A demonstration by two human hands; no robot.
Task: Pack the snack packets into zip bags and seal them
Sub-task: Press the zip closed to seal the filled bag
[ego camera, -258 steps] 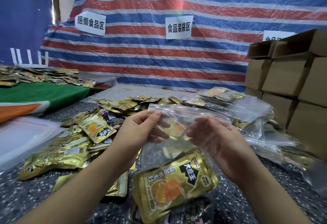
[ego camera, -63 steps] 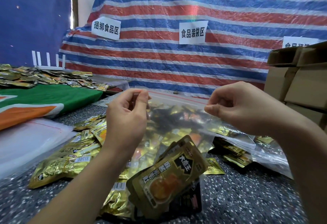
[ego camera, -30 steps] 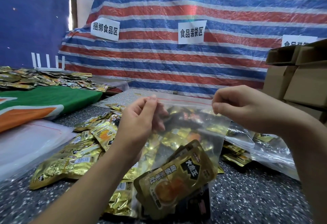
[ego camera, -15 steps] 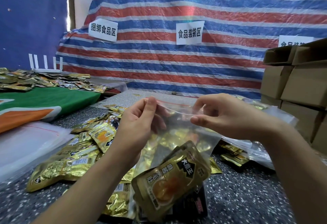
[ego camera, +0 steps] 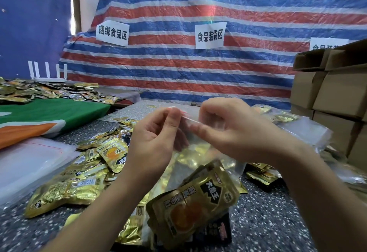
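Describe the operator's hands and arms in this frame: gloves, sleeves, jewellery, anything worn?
Nothing worn is visible. The left hand and right hand are bare: no gloves, rings or tape. Both forearms are bare up to the frame edge, with no sleeve, watch or wristband in view. Nails look short and unpainted. Any clothing further up the arms lies outside the picture.

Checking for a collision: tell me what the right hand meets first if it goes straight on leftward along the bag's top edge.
Most likely the left hand. The right hand pinches the clear plastic zip bag at its top strip, fingers pointing left, and the left hand pinches the same strip close beside it. Depth looks similar, though one view cannot confirm.
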